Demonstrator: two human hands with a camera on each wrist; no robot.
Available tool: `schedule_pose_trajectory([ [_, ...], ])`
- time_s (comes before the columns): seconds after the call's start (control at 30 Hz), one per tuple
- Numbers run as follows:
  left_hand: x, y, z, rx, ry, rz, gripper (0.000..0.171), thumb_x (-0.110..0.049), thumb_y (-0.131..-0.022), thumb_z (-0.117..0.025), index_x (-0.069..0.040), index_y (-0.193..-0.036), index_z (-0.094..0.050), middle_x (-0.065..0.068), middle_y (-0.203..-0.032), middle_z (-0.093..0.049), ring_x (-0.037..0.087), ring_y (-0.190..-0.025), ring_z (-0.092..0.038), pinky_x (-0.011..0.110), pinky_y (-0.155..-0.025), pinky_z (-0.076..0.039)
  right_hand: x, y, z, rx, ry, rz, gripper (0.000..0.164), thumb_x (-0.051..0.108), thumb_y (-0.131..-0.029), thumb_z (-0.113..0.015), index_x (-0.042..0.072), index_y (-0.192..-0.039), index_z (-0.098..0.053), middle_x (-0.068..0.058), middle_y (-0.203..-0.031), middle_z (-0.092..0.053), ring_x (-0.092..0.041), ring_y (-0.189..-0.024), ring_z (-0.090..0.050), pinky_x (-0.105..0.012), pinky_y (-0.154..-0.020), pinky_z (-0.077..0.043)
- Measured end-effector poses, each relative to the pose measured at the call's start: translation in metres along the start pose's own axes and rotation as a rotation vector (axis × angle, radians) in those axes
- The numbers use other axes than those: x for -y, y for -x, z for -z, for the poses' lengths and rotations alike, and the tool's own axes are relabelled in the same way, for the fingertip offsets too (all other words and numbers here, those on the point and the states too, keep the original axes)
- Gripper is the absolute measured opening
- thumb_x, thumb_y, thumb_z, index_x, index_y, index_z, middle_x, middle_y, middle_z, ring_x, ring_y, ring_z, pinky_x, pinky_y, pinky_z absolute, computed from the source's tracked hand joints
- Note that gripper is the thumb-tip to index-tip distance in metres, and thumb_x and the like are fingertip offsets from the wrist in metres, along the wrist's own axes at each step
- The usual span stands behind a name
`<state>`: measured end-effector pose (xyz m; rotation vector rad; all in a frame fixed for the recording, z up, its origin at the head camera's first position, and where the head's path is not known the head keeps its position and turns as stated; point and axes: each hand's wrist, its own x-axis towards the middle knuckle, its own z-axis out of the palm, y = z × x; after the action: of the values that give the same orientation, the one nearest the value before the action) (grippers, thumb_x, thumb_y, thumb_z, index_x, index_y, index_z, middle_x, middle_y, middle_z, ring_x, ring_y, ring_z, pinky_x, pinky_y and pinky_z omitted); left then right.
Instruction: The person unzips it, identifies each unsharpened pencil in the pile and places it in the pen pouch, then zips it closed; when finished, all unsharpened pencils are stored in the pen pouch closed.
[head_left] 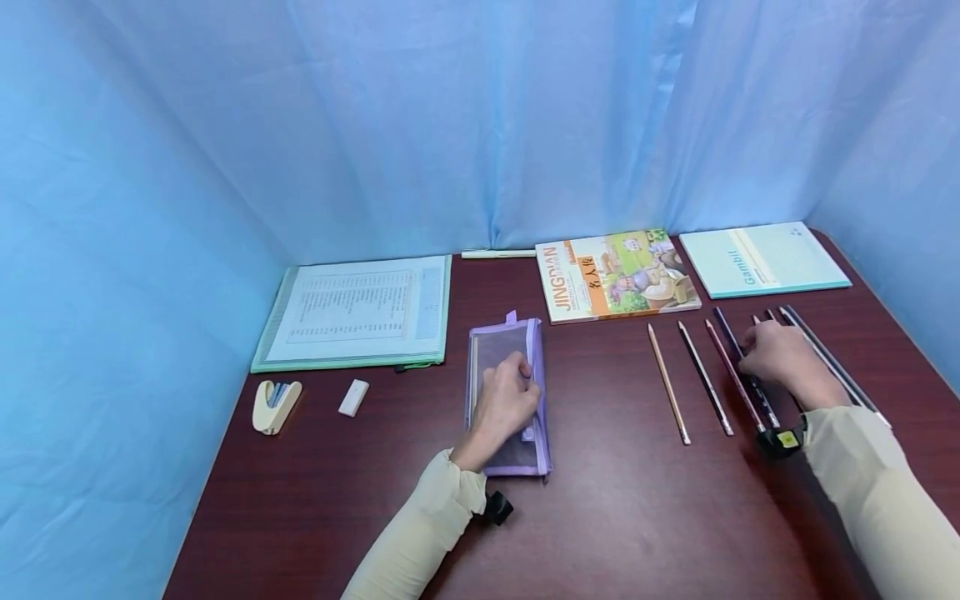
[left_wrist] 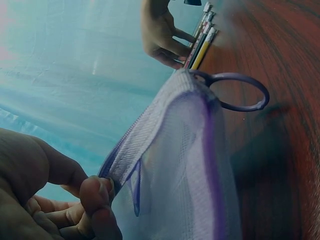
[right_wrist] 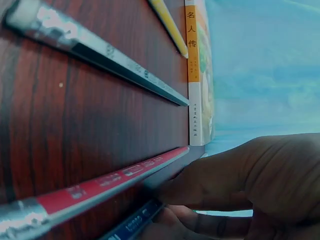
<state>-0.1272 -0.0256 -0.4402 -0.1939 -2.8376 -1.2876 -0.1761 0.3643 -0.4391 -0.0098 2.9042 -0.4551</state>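
A purple mesh zipper pouch lies mid-table, with a thin pale strip along its left side. My left hand is over it, and in the left wrist view the thumb and fingertips pinch its zipper edge. On the right, my right hand is at a dark blue pencil, its thumb and finger pinching it in the right wrist view. Left of that lie a red pencil, a black pencil and a yellow pencil. More dark pencils lie right of this hand, partly hidden by it.
Along the back are a green-edged document bag, a pale pen-like stick, an illustrated book and a pale Gambit notebook. A cream stapler-like item and a white eraser sit at left. Blue curtains enclose the table.
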Motion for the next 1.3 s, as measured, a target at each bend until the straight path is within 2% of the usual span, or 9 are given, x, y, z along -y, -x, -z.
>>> schedule_pose_trajectory([
  [0.07,0.000,0.000,0.000,-0.001,0.001,0.001,0.007,-0.001,-0.081,-0.062,-0.004,-0.087,-0.061,-0.004,-0.051,-0.051,0.003,-0.045,-0.044,0.018,-0.040,-0.031,0.002,0.001,0.000,0.013,-0.011,-0.015,0.008,0.005,-0.069,-0.064,0.000,-0.072,-0.058,-0.008,-0.064,-0.049,-0.024,-0.061,-0.045,-0.034,-0.054,-0.034],
  [0.27,0.000,0.000,0.000,-0.003,0.006,0.000,0.008,-0.001,-0.080,-0.062,-0.004,-0.087,-0.061,-0.004,-0.049,-0.051,0.004,-0.045,-0.045,0.019,-0.040,-0.033,0.004,0.011,0.014,0.009,-0.047,-0.104,0.029,0.017,-0.074,-0.068,0.015,-0.061,-0.042,0.002,-0.057,-0.039,-0.022,-0.061,-0.043,-0.033,-0.055,-0.031],
  [0.37,0.000,0.000,0.001,-0.004,0.002,0.002,0.008,-0.002,-0.079,-0.062,-0.005,-0.087,-0.061,-0.005,-0.049,-0.050,0.005,-0.045,-0.045,0.019,-0.040,-0.033,0.005,0.014,0.023,0.003,-0.075,-0.093,0.021,0.020,-0.078,-0.068,0.004,-0.071,-0.056,-0.010,-0.065,-0.054,-0.033,-0.071,-0.051,-0.038,-0.060,-0.036],
  [0.47,0.000,0.001,0.002,-0.005,-0.003,0.007,0.008,-0.002,-0.079,-0.062,-0.005,-0.086,-0.061,-0.005,-0.049,-0.048,0.005,-0.045,-0.044,0.020,-0.041,-0.032,0.007,0.016,0.026,0.004,-0.159,-0.083,0.034,0.021,-0.083,-0.067,-0.009,-0.100,-0.064,-0.024,-0.089,-0.067,-0.037,-0.081,-0.062,-0.040,-0.066,-0.047],
  [0.6,0.000,0.001,0.001,0.000,-0.009,0.006,0.009,-0.001,-0.079,-0.061,-0.005,-0.087,-0.060,-0.007,-0.048,-0.044,0.004,-0.044,-0.042,0.020,-0.040,-0.030,0.009,0.015,0.021,0.082,-0.492,-0.079,0.051,0.014,-0.094,-0.061,-0.018,-0.131,-0.046,-0.007,-0.087,-0.073,-0.014,-0.074,-0.072,-0.036,-0.069,-0.062],
  [0.7,0.000,0.001,0.001,0.005,-0.006,0.007,0.009,-0.001,-0.079,-0.060,-0.005,-0.088,-0.061,-0.008,-0.048,-0.043,0.004,-0.044,-0.041,0.020,-0.040,-0.029,0.006,0.013,0.012,0.151,-0.807,-0.051,0.041,0.006,-0.099,-0.055,-0.012,-0.133,-0.044,0.014,-0.087,-0.072,-0.005,-0.075,-0.073,-0.032,-0.069,-0.062],
  [0.8,0.000,0.001,0.001,0.006,-0.003,0.006,0.010,0.000,-0.079,-0.060,-0.004,-0.088,-0.061,-0.008,-0.048,-0.042,0.004,-0.044,-0.041,0.020,-0.039,-0.030,0.003,0.013,0.001,0.195,-1.113,0.035,0.023,-0.003,-0.099,-0.051,0.005,-0.119,-0.058,0.011,-0.087,-0.076,-0.008,-0.079,-0.075,-0.031,-0.067,-0.062],
  [0.93,-0.001,0.001,0.002,0.007,0.001,0.006,0.009,0.000,-0.079,-0.060,-0.004,-0.088,-0.060,-0.008,-0.049,-0.043,0.003,-0.043,-0.041,0.020,-0.039,-0.030,0.003,0.013,-0.012,0.272,-1.395,0.150,0.036,-0.008,-0.099,-0.046,0.018,-0.106,-0.070,-0.002,-0.094,-0.078,-0.014,-0.086,-0.076,-0.032,-0.067,-0.062],
  [1.3,-0.001,0.000,0.001,0.019,0.007,0.030,0.008,-0.002,-0.080,-0.061,-0.006,-0.088,-0.060,-0.007,-0.050,-0.047,0.003,-0.045,-0.044,0.019,-0.039,-0.032,0.049,0.013,-0.034,0.357,-1.397,0.132,0.034,-0.005,-0.099,-0.048,0.019,-0.110,-0.070,0.000,-0.097,-0.075,-0.011,-0.089,-0.074,-0.032,-0.071,-0.062],
])
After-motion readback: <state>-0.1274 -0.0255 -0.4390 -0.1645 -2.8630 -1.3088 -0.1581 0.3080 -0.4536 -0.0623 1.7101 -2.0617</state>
